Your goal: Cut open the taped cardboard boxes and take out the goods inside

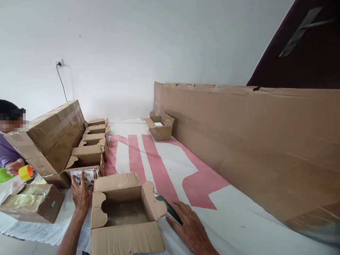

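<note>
My left hand point(81, 194) has its fingers spread and stretched against the white printed front point(86, 175) of a brown cardboard box point(87, 156). My right hand point(190, 225) is closed round a green-handled tool point(172, 210); its far end is behind a box flap, so I cannot tell its kind. Between my hands stands an open cardboard box point(127, 237) with its flaps folded outward and nothing visible inside. The tool lies along this box's right side.
Several open boxes point(94, 141) line a taped carton wall point(57, 131) at left. A closed box point(33, 202) stands nearer me. A small open box point(162, 132) holds something white. A tall cardboard panel point(239, 141) bounds the right. Another person's hand point(14, 166) is beside a yellow cup point(25, 173).
</note>
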Tool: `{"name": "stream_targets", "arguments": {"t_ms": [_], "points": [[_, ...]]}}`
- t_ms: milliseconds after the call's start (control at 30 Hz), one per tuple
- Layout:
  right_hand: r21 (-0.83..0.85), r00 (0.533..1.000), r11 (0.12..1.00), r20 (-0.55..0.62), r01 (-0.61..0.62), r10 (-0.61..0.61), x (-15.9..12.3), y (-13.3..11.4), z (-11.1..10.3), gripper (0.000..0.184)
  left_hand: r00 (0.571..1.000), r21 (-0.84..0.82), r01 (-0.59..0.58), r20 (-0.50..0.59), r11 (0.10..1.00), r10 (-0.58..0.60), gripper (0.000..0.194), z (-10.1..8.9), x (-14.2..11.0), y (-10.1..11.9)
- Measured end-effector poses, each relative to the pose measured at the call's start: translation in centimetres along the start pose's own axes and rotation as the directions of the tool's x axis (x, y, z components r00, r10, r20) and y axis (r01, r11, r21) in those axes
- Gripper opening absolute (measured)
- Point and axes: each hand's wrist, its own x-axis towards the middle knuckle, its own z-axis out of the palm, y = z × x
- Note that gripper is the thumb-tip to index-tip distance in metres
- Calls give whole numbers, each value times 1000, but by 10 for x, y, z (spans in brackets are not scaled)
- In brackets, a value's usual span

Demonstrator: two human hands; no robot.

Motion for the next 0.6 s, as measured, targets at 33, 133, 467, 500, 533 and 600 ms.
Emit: {"name": "stream_targets", "arguments": {"t_ms": [33, 133, 467, 500, 533, 600], "points": [[-18, 1000, 1000, -17, 12, -12, -3, 2, 3, 41, 1000, -2, -2, -4, 1000, 2, 81, 2, 1, 0], [-47, 999, 999, -33, 23, -24, -6, 5, 7, 41, 1000, 10, -15, -6, 1000, 15, 79, 5, 7, 1], [-96, 995, 993, -66, 72, -78, -6, 5, 5, 38, 998, 42, -6, 57, 999, 4, 84, 20, 52, 23], [-102, 994, 992, -72, 76, -83, -7, 5, 6, 38, 998, 48, -5, 64, 999, 2, 84, 22, 58, 26], [-105, 993, 991, -73, 79, -87, -7, 5, 6, 38, 998, 55, -1, 69, 999, -3, 84, 24, 63, 30], [-101, 995, 992, -61, 78, -84, -8, 6, 6, 39, 996, 66, 15, 83, 998, -20, 85, 27, 72, 34]]}}
